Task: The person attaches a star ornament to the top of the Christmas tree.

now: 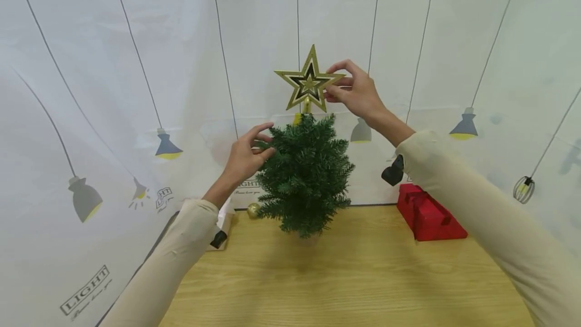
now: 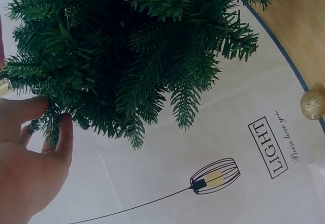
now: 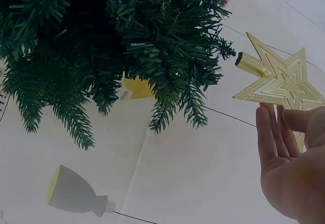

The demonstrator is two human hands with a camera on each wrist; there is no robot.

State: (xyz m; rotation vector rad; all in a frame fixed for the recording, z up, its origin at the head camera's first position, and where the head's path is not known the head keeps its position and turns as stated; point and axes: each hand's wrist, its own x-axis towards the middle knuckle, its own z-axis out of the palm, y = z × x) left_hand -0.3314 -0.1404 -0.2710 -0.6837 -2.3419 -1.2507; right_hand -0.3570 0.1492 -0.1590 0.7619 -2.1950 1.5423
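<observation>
A small green artificial Christmas tree stands upright on the wooden table. The right hand pinches one point of a gold star tree topper between thumb and fingers, over the treetop. In the right wrist view, the open end of the topper's tube is right by the uppermost needles. At the upper left side of the tree is the left hand. In the left wrist view, its thumb and curved fingers close around a branch tip.
A gold ball ornament lies behind the tree, to its left. A red gift box with a dark ribbon is at the table's right. Near the left forearm sits a pale box, partly hidden. A white backdrop printed with lamps surrounds the table.
</observation>
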